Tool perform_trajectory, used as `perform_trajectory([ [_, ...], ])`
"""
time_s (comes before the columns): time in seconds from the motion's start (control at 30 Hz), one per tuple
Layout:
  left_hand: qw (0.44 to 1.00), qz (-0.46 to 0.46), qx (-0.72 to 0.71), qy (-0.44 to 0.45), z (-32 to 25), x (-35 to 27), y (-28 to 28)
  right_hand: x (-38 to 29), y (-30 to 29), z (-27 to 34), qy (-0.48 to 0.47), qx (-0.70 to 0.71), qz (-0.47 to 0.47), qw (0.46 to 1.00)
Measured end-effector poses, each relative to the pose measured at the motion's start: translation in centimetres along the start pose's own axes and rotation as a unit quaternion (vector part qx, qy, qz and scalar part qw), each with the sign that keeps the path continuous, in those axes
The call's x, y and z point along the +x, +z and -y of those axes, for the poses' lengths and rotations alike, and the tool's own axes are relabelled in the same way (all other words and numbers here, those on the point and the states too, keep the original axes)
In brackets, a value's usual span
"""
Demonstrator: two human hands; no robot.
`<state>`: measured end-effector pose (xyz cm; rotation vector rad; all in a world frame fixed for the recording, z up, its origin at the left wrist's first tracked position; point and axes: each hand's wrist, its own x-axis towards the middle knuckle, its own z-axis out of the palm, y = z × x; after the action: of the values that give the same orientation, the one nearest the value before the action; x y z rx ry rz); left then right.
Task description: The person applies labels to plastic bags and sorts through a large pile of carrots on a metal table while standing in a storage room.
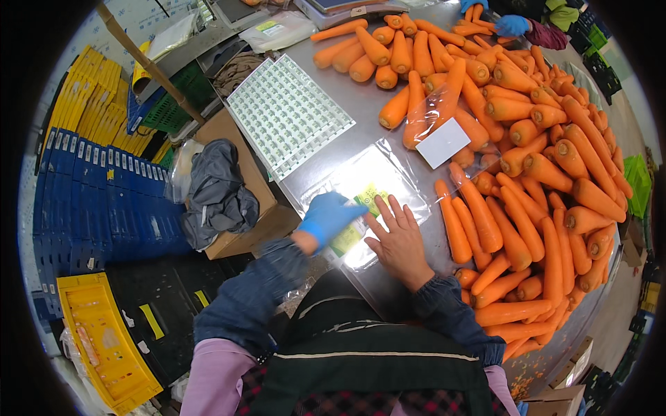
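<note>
A flat stack of clear plastic bags [359, 166] with a yellow-green printed patch [370, 197] lies on the metal table before me. My left hand [330, 216], in a blue glove, is on the bags' left side, blurred; whether its fingers grip anything is hidden. Bare and spread flat, my right hand [399, 242] touches the bags beside the print, fingers apart and holding nothing. Beyond the bags are sheets of small printed labels [289, 114]. To the right, a clear bag [437, 106] with a blank white card [443, 143] rests over carrots.
A large heap of carrots [525, 125] covers the right of the metal table [364, 112]. A cardboard box [270, 208] with a grey garment [221, 192] stands left, near stacked blue crates [93, 197]. Another person's blue-gloved hand [512, 25] is at the far carrots.
</note>
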<state>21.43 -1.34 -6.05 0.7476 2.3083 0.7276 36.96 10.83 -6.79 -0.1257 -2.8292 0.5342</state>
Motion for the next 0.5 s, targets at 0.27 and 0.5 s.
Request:
perform_trajectory([
  [0.27, 0.952, 0.087, -0.292, -0.042, 2.2, -10.7, -4.8, -0.7, -1.6, -0.8, 0.066, 0.185, -0.058, 0.979],
  [0.5, 0.909, 0.027, -0.412, -0.061, 2.0, -10.7, -3.7, -0.3, 0.4, -2.6, 0.148, 0.16, -0.122, 0.968],
])
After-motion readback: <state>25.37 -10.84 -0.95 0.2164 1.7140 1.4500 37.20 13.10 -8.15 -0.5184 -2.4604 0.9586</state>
